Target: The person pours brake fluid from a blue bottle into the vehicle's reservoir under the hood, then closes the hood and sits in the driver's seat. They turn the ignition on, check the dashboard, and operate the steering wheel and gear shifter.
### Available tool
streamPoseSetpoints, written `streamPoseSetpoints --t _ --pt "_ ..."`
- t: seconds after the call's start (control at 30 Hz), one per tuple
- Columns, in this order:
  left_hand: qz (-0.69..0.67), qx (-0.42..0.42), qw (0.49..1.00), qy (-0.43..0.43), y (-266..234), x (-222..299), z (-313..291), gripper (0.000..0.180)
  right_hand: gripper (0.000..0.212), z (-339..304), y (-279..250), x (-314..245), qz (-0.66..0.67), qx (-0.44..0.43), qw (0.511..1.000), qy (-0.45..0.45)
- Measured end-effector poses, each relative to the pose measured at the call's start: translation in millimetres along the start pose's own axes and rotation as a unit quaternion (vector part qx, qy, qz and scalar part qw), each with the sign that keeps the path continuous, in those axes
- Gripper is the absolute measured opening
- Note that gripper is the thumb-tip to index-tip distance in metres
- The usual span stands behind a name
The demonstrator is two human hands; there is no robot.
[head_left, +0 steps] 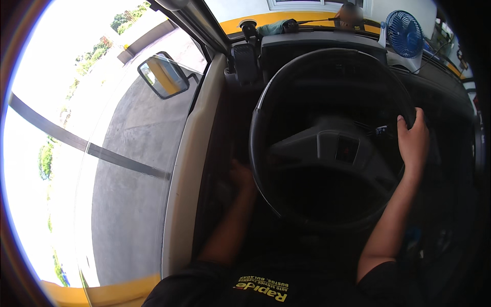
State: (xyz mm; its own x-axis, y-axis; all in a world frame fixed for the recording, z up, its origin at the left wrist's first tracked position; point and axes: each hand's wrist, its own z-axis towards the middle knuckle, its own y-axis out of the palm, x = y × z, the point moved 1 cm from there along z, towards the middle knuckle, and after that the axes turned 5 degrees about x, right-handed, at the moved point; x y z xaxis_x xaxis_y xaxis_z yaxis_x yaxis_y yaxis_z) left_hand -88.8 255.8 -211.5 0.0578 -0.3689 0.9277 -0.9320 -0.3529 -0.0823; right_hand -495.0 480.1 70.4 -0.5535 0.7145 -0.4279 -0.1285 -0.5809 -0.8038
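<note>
I sit in a vehicle's driver seat behind a large black steering wheel point(286, 82). My right hand point(413, 143) grips the wheel's right rim, fingers wrapped over it. My left hand point(241, 175) reaches down into the dark space left of the wheel, below the dashboard and beside the door; whatever it touches is hidden in shadow, and I cannot tell whether its fingers are closed.
A cream door frame point(189, 169) runs along my left, with the side window and a side mirror point(163, 75) beyond it over grey pavement. A small blue fan point(404, 33) stands on the dashboard at the right. A phone holder point(245, 61) sits by the windscreen pillar.
</note>
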Motion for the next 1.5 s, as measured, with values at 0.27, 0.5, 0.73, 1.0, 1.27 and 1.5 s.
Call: streamPoseSetpoints --t 0.27,0.5,0.73,1.0,1.27,1.5 --pt "-0.238 -0.177 0.948 -0.113 69.5 42.2 26.6 0.048 0.053 -6.7 -10.2 -8.8 -0.037 -0.002 0.999 0.012" --pt "-0.34 -0.132 0.926 -0.096 108.6 124.8 47.4 0.043 0.049 -2.7 -7.8 -11.3 -0.002 -0.006 1.0 -0.007" --pt "-0.098 -0.011 0.995 0.017 -4.1 15.4 -18.0 0.04 0.049 4.5 -2.5 5.5 0.035 -0.038 0.999 -0.011" --pt "-0.241 -0.195 0.941 -0.137 62.9 38.9 33.0 0.043 0.054 -0.6 -4.1 -4.1 -0.018 -0.021 1.0 0.011" --pt "-0.308 -0.212 0.919 -0.122 85.9 81.8 23.0 0.046 0.057 -6.8 -19.0 -18.5 -0.031 -0.021 0.999 0.022" --pt "-0.22 -0.223 0.939 -0.141 58.7 28.9 10.6 0.049 0.059 -6.8 -26.4 -25.7 -0.042 -0.056 0.997 0.043"
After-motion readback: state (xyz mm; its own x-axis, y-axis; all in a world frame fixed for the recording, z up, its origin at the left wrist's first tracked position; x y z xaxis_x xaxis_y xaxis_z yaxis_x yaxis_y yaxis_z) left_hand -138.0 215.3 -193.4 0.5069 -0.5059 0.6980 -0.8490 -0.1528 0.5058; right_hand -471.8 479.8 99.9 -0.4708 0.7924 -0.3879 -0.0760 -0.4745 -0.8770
